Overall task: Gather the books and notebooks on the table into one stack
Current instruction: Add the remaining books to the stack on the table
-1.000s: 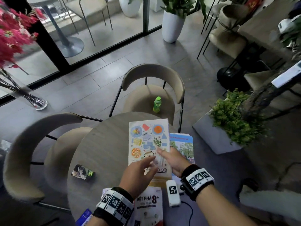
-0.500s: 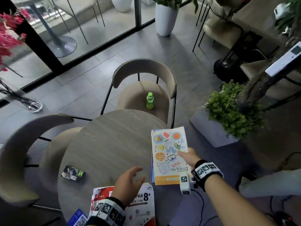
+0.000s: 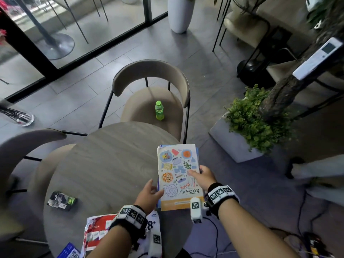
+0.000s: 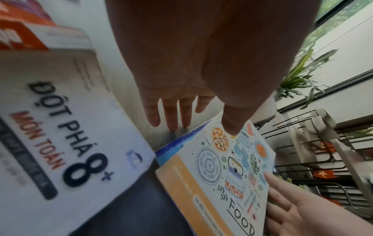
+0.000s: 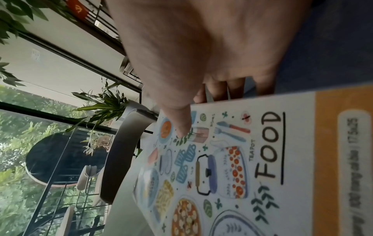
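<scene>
1. The FOOD book (image 3: 177, 175) lies atop a blue book (image 4: 175, 143) at the table's (image 3: 104, 164) 3 o'clock edge.
2. The right hand (image 3: 202, 176) grips the FOOD book's right side, thumb on the cover, fingers curled under.
3. The left hand (image 3: 149, 194) is spread with straight fingers, thumb touching the cover's left edge.
4. The 8+ book (image 4: 66, 135) lies at 6 o'clock, under the left wrist.
5. A dark card pack (image 3: 62, 201) sits at 8 o'clock.

Tabletop (image 3: 104, 164) bare left of FOOD book (image 3: 177, 175); card pack (image 3: 62, 201) near left edge.
</scene>
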